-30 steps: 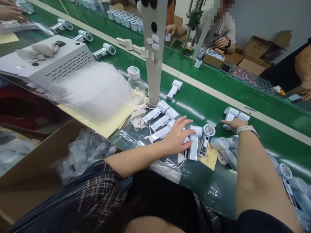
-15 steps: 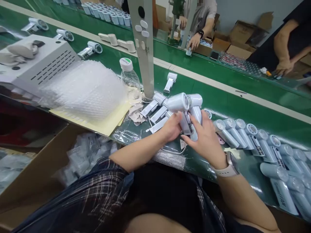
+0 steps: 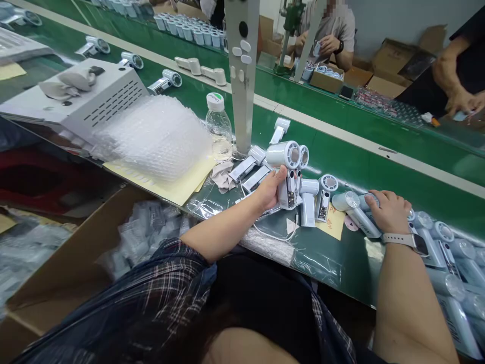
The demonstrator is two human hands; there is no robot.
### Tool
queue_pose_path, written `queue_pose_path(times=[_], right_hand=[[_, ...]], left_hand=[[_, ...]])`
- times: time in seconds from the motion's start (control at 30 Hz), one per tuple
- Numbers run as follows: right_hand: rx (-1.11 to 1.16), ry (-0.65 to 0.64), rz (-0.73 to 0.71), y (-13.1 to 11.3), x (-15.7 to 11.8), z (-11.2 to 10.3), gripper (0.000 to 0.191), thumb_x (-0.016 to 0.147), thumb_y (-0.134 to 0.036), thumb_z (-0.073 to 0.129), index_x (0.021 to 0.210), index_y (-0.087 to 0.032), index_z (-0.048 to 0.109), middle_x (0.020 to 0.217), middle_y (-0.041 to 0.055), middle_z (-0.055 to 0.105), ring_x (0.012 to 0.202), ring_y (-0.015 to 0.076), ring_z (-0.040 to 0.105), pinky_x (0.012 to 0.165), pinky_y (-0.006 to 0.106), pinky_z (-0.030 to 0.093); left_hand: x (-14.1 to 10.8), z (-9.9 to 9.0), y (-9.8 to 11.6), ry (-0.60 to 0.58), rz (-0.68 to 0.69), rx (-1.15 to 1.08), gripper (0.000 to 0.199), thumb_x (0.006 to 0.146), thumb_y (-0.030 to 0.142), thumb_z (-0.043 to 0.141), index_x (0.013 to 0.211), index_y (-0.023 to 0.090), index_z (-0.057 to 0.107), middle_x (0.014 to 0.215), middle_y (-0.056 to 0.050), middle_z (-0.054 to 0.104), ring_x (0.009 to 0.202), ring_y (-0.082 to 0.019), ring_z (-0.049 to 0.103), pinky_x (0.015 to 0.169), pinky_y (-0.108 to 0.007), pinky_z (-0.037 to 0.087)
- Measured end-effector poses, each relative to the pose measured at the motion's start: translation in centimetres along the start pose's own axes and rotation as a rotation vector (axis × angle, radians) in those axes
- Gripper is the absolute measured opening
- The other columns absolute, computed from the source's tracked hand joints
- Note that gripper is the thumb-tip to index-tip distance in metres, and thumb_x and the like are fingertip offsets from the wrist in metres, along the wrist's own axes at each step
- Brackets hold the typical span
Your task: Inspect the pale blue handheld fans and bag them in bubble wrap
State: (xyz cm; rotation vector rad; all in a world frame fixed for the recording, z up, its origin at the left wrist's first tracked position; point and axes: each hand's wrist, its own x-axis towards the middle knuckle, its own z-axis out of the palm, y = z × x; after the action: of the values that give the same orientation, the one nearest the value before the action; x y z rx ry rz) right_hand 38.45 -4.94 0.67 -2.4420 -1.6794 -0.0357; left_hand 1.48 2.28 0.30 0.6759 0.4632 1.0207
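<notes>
My left hand (image 3: 270,191) is closed around the handles of two light-blue handheld fans (image 3: 281,154), held side by side, their grilles and open handle fronts with circuit parts facing right. At the row on the right, my right hand (image 3: 390,212) curls over another handheld fan (image 3: 366,201), which it mostly covers. Just left of it lies a wrapped fan (image 3: 364,221) with lettering on its handle. Between my hands, a fan with a white handle (image 3: 308,208) and one with its handle front open (image 3: 324,202) lie by a yellow note (image 3: 335,222).
Bubble-wrap sheets (image 3: 155,144) lie beside a grey machine (image 3: 94,96). A water bottle (image 3: 220,131) stands by a metal post (image 3: 242,76). A white cable (image 3: 278,237) loops near the table edge. Across the belt, co-workers handle parts by cardboard boxes (image 3: 328,78).
My right hand has left the fans near my left hand and moved right to the row. My left hand has turned its fans so their grilles show. The view has shifted slightly.
</notes>
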Motion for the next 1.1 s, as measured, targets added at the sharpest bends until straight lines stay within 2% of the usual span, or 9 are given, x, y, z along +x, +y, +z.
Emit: queue_pose_path(times=[0.23, 0.37, 0.47, 0.63, 0.77, 0.9, 0.97, 1.03, 1.1], right_hand=[[-0.061, 0.050, 0.051, 0.5, 0.2, 1.2, 0.079, 0.105, -0.062, 0.029, 0.158, -0.011, 0.059, 0.140, 0.0283, 0.064, 0.131, 0.0477, 0.052, 0.120, 0.072, 0.029], [-0.035, 0.084, 0.044, 0.4, -0.7, 0.7, 0.085, 0.105, -0.067, 0.029, 0.165, -0.011, 0.052, 0.135, 0.0283, 0.067, 0.132, 0.0485, 0.053, 0.125, 0.075, 0.021], [-0.012, 0.168, 0.046, -0.4, -3.0, 0.3, 0.094, 0.102, -0.074, 0.036, 0.169, -0.009, 0.042, 0.148, 0.0320, 0.059, 0.144, 0.0521, 0.044, 0.127, 0.076, 0.018], [0.019, 0.154, -0.186, -2.4, -5.7, 1.5, 0.082, 0.097, -0.073, 0.052, 0.157, -0.017, 0.058, 0.167, 0.0271, 0.047, 0.161, 0.0501, 0.033, 0.132, 0.068, 0.024], [0.033, 0.273, -0.012, -4.0, -5.0, 2.4, 0.090, 0.097, -0.080, 0.050, 0.149, -0.008, 0.065, 0.162, 0.0350, 0.050, 0.159, 0.0545, 0.037, 0.129, 0.073, 0.021], [0.092, 0.398, 0.022, -7.5, -7.7, 1.7, 0.093, 0.094, -0.088, 0.048, 0.133, -0.008, 0.074, 0.128, 0.0332, 0.072, 0.125, 0.0516, 0.064, 0.109, 0.070, 0.042], [0.170, 0.124, -0.137, -10.2, -10.7, 1.5, 0.070, 0.103, -0.075, 0.044, 0.111, -0.015, 0.080, 0.094, 0.0195, 0.077, 0.088, 0.0356, 0.070, 0.084, 0.050, 0.050], [0.170, -0.014, -0.229, -13.1, -13.6, 2.0, 0.055, 0.107, -0.062, 0.048, 0.095, -0.019, 0.080, 0.075, 0.0109, 0.074, 0.065, 0.0251, 0.063, 0.066, 0.036, 0.041], [0.033, 0.070, -0.227, -15.6, -15.6, 2.7, 0.047, 0.109, -0.049, 0.049, 0.104, -0.016, 0.081, 0.066, 0.0091, 0.070, 0.057, 0.0225, 0.059, 0.060, 0.032, 0.029]], left_hand=[[-0.1, -0.1, 0.4, -0.002, -0.082, -0.071, 0.066, 0.070, 0.079, 0.092, 0.080, 0.019, 0.066, 0.091, -0.010, 0.079, 0.111, -0.032, 0.079, 0.096, -0.044, 0.065], [0.1, -0.1, 0.3, 0.004, -0.036, -0.026, 0.070, 0.064, 0.081, 0.093, 0.082, 0.019, 0.065, 0.092, -0.011, 0.079, 0.112, -0.034, 0.080, 0.092, -0.044, 0.067], [-0.1, 0.0, 0.2, -0.020, -0.010, -0.007, 0.075, 0.061, 0.085, 0.092, 0.086, 0.020, 0.066, 0.094, -0.011, 0.080, 0.117, -0.036, 0.078, 0.092, -0.044, 0.067], [-0.7, 0.4, 0.0, -0.090, 0.050, 0.058, 0.087, 0.058, 0.096, 0.085, 0.091, 0.018, 0.070, 0.098, -0.012, 0.079, 0.114, -0.035, 0.078, 0.090, -0.041, 0.065], [-0.7, 0.3, 0.1, -0.101, 0.057, 0.079, 0.091, 0.055, 0.097, 0.085, 0.096, 0.017, 0.072, 0.099, -0.012, 0.079, 0.109, -0.034, 0.079, 0.087, -0.040, 0.064], [-0.4, -0.1, 0.6, -0.093, 0.109, 0.097, 0.094, 0.048, 0.095, 0.090, 0.099, 0.018, 0.074, 0.099, -0.011, 0.079, 0.106, -0.030, 0.078, 0.081, -0.036, 0.062], [-0.4, -0.3, 0.9, -0.110, 0.129, 0.074, 0.092, 0.053, 0.095, 0.088, 0.101, 0.018, 0.075, 0.103, -0.011, 0.079, 0.109, -0.031, 0.078, 0.082, -0.036, 0.062], [-0.5, -0.4, 1.3, -0.135, 0.127, 0.028, 0.093, 0.058, 0.097, 0.084, 0.105, 0.018, 0.076, 0.109, -0.011, 0.080, 0.116, -0.033, 0.077, 0.087, -0.039, 0.064], [-0.7, -0.3, 1.6, -0.140, 0.093, -0.019, 0.097, 0.060, 0.101, 0.078, 0.111, 0.018, 0.077, 0.116, -0.011, 0.080, 0.121, -0.035, 0.076, 0.092, -0.042, 0.065]])
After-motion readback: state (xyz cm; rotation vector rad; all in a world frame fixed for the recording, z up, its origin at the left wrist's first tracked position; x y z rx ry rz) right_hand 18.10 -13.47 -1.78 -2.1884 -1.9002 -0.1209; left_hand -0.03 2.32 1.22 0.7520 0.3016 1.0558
